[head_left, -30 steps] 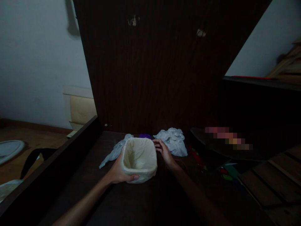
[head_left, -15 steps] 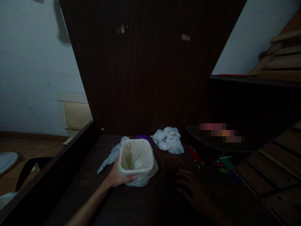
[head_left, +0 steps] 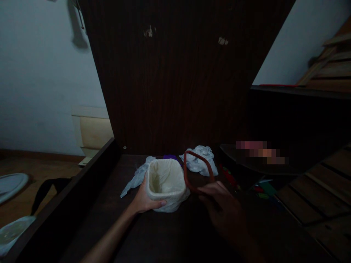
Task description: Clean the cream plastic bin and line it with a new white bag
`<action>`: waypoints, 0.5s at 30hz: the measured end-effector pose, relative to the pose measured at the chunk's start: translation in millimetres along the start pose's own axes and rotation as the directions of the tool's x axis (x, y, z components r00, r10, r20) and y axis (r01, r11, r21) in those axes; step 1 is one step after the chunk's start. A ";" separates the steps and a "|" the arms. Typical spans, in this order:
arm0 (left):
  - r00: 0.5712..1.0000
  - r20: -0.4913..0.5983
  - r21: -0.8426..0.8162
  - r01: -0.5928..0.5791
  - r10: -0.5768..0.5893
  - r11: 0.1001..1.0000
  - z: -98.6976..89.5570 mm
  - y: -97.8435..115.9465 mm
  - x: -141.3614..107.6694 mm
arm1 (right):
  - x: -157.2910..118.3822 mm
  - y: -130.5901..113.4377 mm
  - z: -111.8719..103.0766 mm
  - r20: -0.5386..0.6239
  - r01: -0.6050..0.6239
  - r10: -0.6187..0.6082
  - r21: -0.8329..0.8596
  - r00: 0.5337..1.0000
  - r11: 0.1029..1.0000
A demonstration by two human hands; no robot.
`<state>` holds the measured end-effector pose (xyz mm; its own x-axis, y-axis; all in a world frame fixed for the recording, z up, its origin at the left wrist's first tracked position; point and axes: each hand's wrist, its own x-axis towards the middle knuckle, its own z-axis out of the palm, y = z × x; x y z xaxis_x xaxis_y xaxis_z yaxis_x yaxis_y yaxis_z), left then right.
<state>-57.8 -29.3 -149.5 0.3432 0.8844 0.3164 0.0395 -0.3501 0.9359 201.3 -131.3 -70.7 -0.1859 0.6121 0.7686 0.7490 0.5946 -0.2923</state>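
Observation:
My left hand [head_left: 146, 200] grips the near left side of a small square bin [head_left: 167, 199] lined with a thin white plastic bag, its thumb lying along the front rim. The bin's mouth faces up toward me. My right hand [head_left: 222, 204] is closed on a reddish-brown rounded-square frame [head_left: 186, 171], which looks like the bin's rim ring, and holds it raised just right of the bin. Shadow hides part of the right fingers. Behind the ring lies a crumpled white plastic bag [head_left: 200, 164].
Another strip of plastic bag [head_left: 137, 177] lies left of the bin, with a purple item [head_left: 170, 157] behind it. A raised side board [head_left: 90, 175] borders the dark surface at left. To the right stands a dark box-like object [head_left: 246, 170] near small coloured items [head_left: 267, 188].
My right hand has closed on the reddish-brown ring and lifted it from the surface, up beside the bin. My left hand keeps its hold on the bin. The view has shifted slightly.

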 end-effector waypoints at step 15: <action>0.998 0.006 -0.078 -0.068 0.068 0.995 3.2 0.0 1.4 | 40.4 -31.1 48.0 0.345 0.081 -0.094 0.053 0.934 0.995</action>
<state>-54.3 -29.1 -149.6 0.3503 0.8566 0.3788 -0.0571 -0.3842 0.9215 140.0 -100.1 -57.9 -0.4635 0.6954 0.5492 0.6969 0.6689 -0.2588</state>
